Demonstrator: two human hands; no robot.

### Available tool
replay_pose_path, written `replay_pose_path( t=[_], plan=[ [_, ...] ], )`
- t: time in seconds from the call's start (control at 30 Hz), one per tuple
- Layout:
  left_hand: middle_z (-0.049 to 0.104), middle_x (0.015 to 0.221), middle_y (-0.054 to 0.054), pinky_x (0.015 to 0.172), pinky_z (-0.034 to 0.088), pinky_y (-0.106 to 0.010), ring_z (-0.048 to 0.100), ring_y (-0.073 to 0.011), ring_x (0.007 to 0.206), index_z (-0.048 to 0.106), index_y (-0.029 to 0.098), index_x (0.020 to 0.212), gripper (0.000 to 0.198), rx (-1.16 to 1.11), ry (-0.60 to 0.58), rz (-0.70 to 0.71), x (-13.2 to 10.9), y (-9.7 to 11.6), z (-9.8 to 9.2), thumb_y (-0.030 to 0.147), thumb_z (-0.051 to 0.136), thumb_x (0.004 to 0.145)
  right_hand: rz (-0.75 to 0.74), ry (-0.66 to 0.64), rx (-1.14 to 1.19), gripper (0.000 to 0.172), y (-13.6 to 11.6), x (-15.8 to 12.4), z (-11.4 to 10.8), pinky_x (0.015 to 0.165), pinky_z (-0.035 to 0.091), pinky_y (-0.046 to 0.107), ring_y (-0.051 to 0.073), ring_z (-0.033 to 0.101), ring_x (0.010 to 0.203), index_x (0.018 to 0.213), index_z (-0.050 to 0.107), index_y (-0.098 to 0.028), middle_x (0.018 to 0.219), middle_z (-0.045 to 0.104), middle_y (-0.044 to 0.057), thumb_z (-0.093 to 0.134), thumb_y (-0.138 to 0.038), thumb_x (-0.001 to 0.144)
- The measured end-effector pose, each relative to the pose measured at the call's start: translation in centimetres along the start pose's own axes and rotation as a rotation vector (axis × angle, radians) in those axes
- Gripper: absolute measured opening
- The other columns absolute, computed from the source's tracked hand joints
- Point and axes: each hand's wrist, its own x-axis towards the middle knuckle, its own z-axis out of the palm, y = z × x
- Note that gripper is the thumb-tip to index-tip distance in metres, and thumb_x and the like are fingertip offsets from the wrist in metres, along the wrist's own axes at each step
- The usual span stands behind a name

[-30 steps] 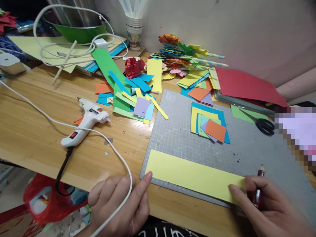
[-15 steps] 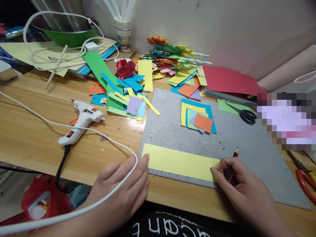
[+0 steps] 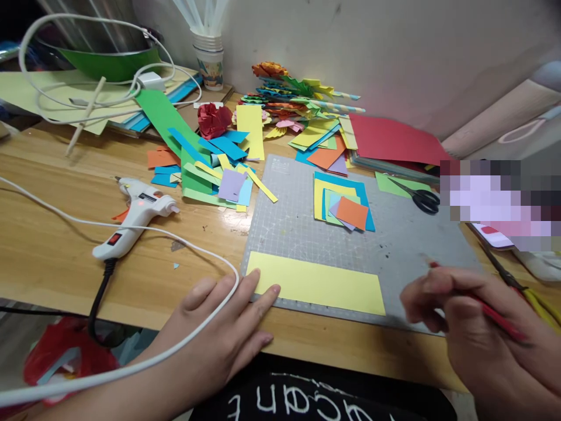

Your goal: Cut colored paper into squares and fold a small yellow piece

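Left hand: left hand (image 3: 221, 327) at lower centre-left of the frame, palm down, fingers extended and a little spread, fingertips on the left end of the yellow strip, pressing on it rather than gripping
Right hand: right hand (image 3: 482, 330) at lower right, fingers curled in, closed around a red pencil (image 3: 497, 318); hand clear of the strip's right end, pencil tip blurred
Yellow strip: yellow strip (image 3: 324, 283) lower centre, flat along the near edge of the grey cutting mat (image 3: 280, 228), long side running left to right
On the mat: overlapping paper squares (image 3: 352, 213), centre-right, orange one on top; black scissors (image 3: 425, 202) farther right, blades over a light green sheet (image 3: 394, 186)
Glue gun: white glue gun (image 3: 131, 219) on its side on the wooden table (image 3: 210, 234), left of frame, nozzle towards upper left
White cable: white cable (image 3: 131, 371) crosses over the glue gun, then in front of the left hand and forearm; contact with the skin cannot be told
Paper scraps: blue, green, yellow and lilac scraps (image 3: 232, 184) left of the mat, red paper flower (image 3: 214, 120) just behind
Far side: paper flowers (image 3: 284, 88) on striped stems, upper centre, against the wall; patterned cup (image 3: 209, 69) to their left, holding clear sticks
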Motion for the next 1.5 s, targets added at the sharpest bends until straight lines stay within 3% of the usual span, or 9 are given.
replay_pose_path(
  t=[0.1, 0.27, 0.37, 0.57, 0.77, 0.93, 1.17, 1.3, 1.5],
  plan=[
    [0.06, 0.127, -0.007, 0.091, 0.039, -0.037, 0.058, -0.0251, 0.107, 0.054, 0.026, 0.13, 0.043, 0.003, 0.016, 0.007, 0.3, -0.1, -0.3, 0.047, 0.043, 0.094, -0.007, -0.174, 0.373, 0.03, -2.7, 1.0, 2.2, 0.05, 0.045, 0.024, 0.013, 0.053, 0.058, 0.109, 0.057, -0.028, 0.073, 0.058, 0.001, 0.034, -0.045, 0.098],
    [0.061, 0.124, -0.007, 0.087, 0.04, -0.037, 0.059, -0.0255, 0.104, 0.055, 0.027, 0.13, 0.043, -0.006, -0.012, 0.001, 0.4, -0.3, -0.6, 0.048, 0.044, 0.093, 0.24, -0.463, 0.753, 0.033, -3.2, 2.3, 7.4, 0.045, 0.042, 0.02, 0.011, 0.056, 0.057, 0.099, 0.061, -0.022, 0.076, 0.058, 0.003, 0.038, -0.046, 0.098],
    [0.061, 0.125, -0.006, 0.087, 0.039, -0.037, 0.058, -0.0242, 0.104, 0.053, 0.029, 0.131, 0.043, -0.015, 0.009, -0.018, 0.4, -0.3, -0.4, 0.048, 0.043, 0.094, 0.182, -0.453, 0.688, 0.032, -2.5, 2.2, 8.5, 0.049, 0.042, 0.021, 0.01, 0.054, 0.059, 0.1, 0.061, -0.021, 0.076, 0.058, 0.002, 0.036, -0.042, 0.099],
    [0.064, 0.122, -0.003, 0.085, 0.036, -0.034, 0.058, -0.0215, 0.102, 0.057, 0.028, 0.127, 0.043, -0.026, 0.082, -0.026, 0.6, -0.1, -0.1, 0.05, 0.05, 0.09, -0.014, -0.468, 0.302, 0.006, -2.3, 2.0, 8.3, 0.059, 0.044, 0.028, 0.014, 0.053, 0.066, 0.085, 0.048, -0.021, 0.075, 0.057, 0.001, 0.045, -0.018, 0.09],
    [0.062, 0.125, -0.003, 0.087, 0.035, -0.035, 0.058, -0.0219, 0.107, 0.054, 0.029, 0.13, 0.041, -0.05, 0.034, -0.02, 0.4, -0.2, 0.2, 0.048, 0.04, 0.095, -0.16, -0.491, 0.195, 0.012, -2.3, 2.2, 9.0, 0.054, 0.041, 0.027, 0.013, 0.052, 0.06, 0.082, 0.04, -0.022, 0.073, 0.055, -0.001, 0.043, -0.011, 0.085],
    [0.061, 0.128, -0.003, 0.089, 0.036, -0.035, 0.057, -0.0215, 0.11, 0.048, 0.028, 0.135, 0.045, -0.051, -0.016, -0.006, 0.3, -0.3, 0.2, 0.048, 0.036, 0.096, -0.162, -0.481, 0.145, 0.012, -2.5, 2.2, 9.0, 0.054, 0.041, 0.026, 0.013, 0.053, 0.06, 0.083, 0.039, -0.022, 0.072, 0.056, 0.0, 0.041, -0.012, 0.087],
    [0.064, 0.122, -0.001, 0.084, 0.036, -0.034, 0.057, -0.0207, 0.105, 0.054, 0.031, 0.129, 0.043, -0.04, 0.09, -0.05, 0.2, -0.2, 0.6, 0.051, 0.048, 0.091, -0.144, -0.519, 0.083, 0.014, -2.9, 2.6, 9.0, 0.051, 0.039, 0.026, 0.012, 0.046, 0.056, 0.078, 0.037, -0.023, 0.069, 0.054, 0.0, 0.039, -0.014, 0.088],
    [0.062, 0.127, -0.001, 0.09, 0.036, -0.036, 0.057, -0.0213, 0.111, 0.049, 0.029, 0.133, 0.045, -0.068, -0.017, -0.044, 0.2, -0.1, 0.4, 0.05, 0.045, 0.093, -0.193, -0.523, 0.117, 0.016, -2.8, 2.7, 9.0, 0.048, 0.037, 0.025, 0.011, 0.044, 0.052, 0.076, 0.035, -0.023, 0.066, 0.053, -0.001, 0.041, -0.012, 0.085],
    [0.064, 0.123, -0.002, 0.087, 0.037, -0.035, 0.057, -0.0214, 0.108, 0.052, 0.027, 0.131, 0.045, -0.051, 0.028, -0.017, 0.3, -0.2, 0.2, 0.049, 0.045, 0.093, -0.147, -0.473, 0.16, 0.012, -2.5, 2.5, 8.9, 0.052, 0.042, 0.026, 0.012, 0.051, 0.058, 0.081, 0.04, -0.022, 0.07, 0.055, 0.0, 0.04, -0.013, 0.089]
  ],
)
